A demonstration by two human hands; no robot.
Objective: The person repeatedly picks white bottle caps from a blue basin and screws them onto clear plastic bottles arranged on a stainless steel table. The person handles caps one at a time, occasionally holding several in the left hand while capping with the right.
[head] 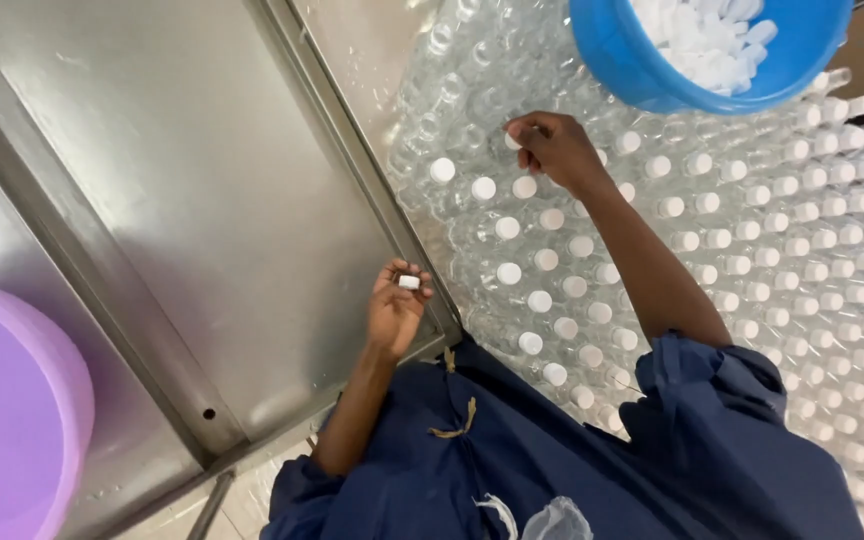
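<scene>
At centre frame the left hand [395, 305] pinches a white cap [409, 282] over the steel desk's [202, 200] raised edge. The right hand [552, 148], fingers closed, presses another cap onto packed clear bottles [752, 240] below the blue bucket [652, 70], upper right.

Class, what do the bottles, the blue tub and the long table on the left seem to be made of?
Bottles: likely clear plastic; see-through, glinting walls with white caps.
Blue tub: probably plastic; smooth, even colour with a soft sheen.
Table: looks like stainless steel; grey, brushed, with dull reflections and folded edges.
</scene>
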